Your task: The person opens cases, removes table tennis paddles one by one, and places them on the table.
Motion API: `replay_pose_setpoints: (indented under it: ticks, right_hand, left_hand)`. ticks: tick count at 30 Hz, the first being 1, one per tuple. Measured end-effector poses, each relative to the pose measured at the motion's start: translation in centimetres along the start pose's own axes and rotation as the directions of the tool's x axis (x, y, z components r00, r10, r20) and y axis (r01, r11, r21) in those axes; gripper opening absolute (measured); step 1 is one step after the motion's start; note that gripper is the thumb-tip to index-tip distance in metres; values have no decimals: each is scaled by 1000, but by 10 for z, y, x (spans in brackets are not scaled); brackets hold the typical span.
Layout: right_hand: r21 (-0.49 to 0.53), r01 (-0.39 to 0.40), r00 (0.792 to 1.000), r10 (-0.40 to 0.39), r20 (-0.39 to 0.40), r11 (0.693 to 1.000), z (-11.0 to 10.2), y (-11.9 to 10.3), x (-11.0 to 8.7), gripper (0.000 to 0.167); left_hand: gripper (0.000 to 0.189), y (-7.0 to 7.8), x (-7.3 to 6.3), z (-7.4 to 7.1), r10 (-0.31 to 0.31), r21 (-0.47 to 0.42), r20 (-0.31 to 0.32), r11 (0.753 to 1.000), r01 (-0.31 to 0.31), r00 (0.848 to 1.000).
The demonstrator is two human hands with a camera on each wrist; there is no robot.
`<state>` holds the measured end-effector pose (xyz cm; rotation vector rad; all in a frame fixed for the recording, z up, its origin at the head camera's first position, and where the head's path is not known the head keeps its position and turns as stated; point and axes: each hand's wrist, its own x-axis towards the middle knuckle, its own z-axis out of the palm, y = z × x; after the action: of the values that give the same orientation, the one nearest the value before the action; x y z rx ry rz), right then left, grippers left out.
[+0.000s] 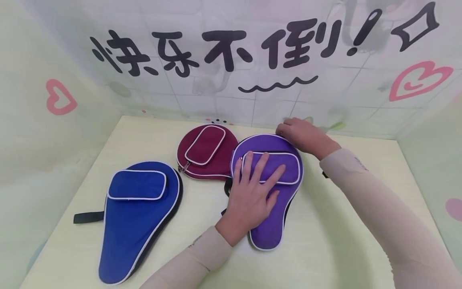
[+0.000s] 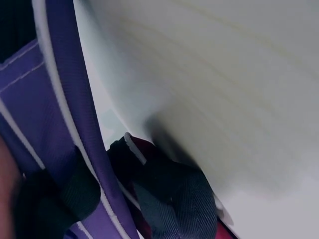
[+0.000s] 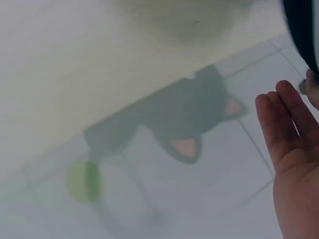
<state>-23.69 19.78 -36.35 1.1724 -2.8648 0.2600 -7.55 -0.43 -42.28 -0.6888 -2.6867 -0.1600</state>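
A purple paddle case (image 1: pixel 265 237) with white piping and a front pocket lies on the table, its narrow end toward me. Spread across the pocket and body, my left hand (image 1: pixel 249 196) rests flat on it. At the rounded far edge, my right hand (image 1: pixel 304 136) pinches a zipper pull (image 3: pixel 302 87), of which a small metal bit shows beside the fingertips in the right wrist view. The other fingers (image 3: pixel 269 119) of that hand extend loosely. In the left wrist view, the purple side (image 2: pixel 65 84) of the case stands beside a dark strap (image 2: pixel 174 209).
A maroon case (image 1: pixel 205 146) lies just left of the purple one, partly overlapped by it in the head view. Farther left is a blue case (image 1: pixel 133 224) with a black strap (image 1: pixel 88 217) sticking out. A printed wall (image 1: pixel 216 96) rises behind the table (image 1: pixel 209 208).
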Motion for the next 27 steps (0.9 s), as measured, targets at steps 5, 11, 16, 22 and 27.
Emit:
replay_pose_setpoints:
  ticks: [5,11,16,22,27]
  right_hand:
    - [67,-9,998,13,-65,998,10,11,-20,13]
    - [116,-89,984,106,-143,989,17,13,-40,11]
    - [97,-47,960,72,-271,994,26,14,-53,7]
    - [61,6,926,18,-377,998,27,14,-59,8]
    - [46,29,912,-7,-410,999,27,15,-63,11]
  left_hand:
    - [64,-1,0,-1,-2,4,0,1000,2,1000]
    - [65,-1,-1,-3,-8,3,18,1000,8,1000]
    - [65,-1,0,-2,-5,13,22,1000,5,1000]
    - [62,-4,7,-3,-12,26,-8,1000,12,1000]
    - [61,-9,15,-3,-37,17,0,999,37,999]
